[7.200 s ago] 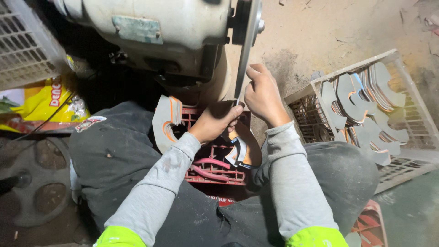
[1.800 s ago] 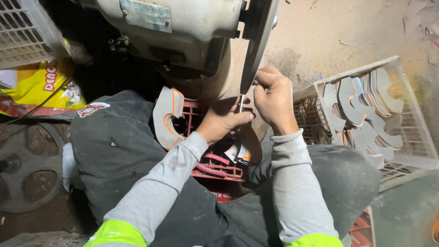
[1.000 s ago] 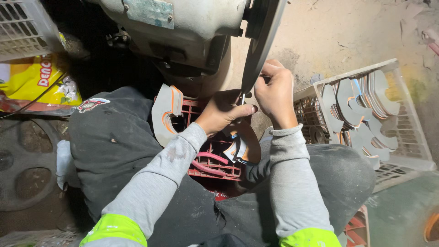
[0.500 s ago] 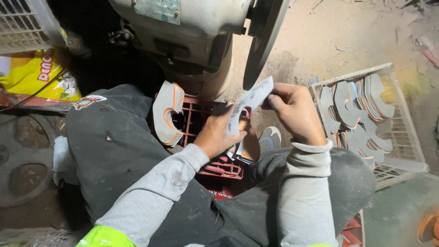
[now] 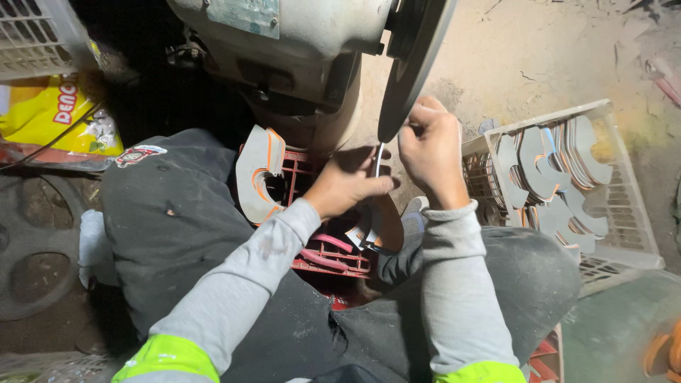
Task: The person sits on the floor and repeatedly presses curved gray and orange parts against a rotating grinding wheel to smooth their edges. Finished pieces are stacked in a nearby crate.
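I sit in front of a bench grinder (image 5: 298, 50) with its dark wheel (image 5: 411, 64) at upper centre. My left hand (image 5: 347, 181) and my right hand (image 5: 429, 149) both pinch a thin flat metal piece (image 5: 379, 157), seen edge-on, just under the wheel's rim. Whether the piece touches the wheel I cannot tell. Between my knees stands a red crate (image 5: 323, 248) with curved metal cut-outs (image 5: 257, 174) leaning in it.
A white plastic basket (image 5: 624, 206) at the right holds several grey crescent-shaped metal pieces (image 5: 550, 177). A yellow bag (image 5: 50, 106) lies at the left, under another white basket (image 5: 32, 35). Dusty ground lies beyond the grinder.
Half a second ago my right hand held the piece flat, away from the wheel. It is now turned edge-on and raised under the wheel, as in the older frames.
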